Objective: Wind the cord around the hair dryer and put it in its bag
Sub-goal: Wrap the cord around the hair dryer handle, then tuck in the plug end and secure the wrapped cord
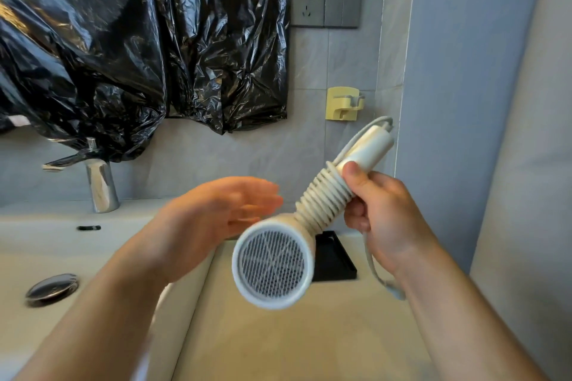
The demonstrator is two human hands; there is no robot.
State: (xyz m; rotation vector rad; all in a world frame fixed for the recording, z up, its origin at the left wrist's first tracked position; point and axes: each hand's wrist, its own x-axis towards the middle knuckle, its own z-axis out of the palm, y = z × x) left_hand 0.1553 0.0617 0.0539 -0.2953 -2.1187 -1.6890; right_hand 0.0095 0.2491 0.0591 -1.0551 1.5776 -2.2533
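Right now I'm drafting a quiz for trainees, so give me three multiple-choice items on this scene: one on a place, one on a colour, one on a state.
1. Where does the black tray sit?
A) in the sink
B) on the counter, behind the hair dryer
C) on the wall

2. What colour is the wall holder?
A) yellow
B) red
C) green

3. How is the left hand?
A) gripping the hair dryer
B) on the faucet
C) open, holding nothing

Answers:
1. B: the tray lies on the counter, past the dryer's head.
2. A: the holder is pale yellow.
3. C: its fingers are straight, and only the right hand grips the handle wound with cord.
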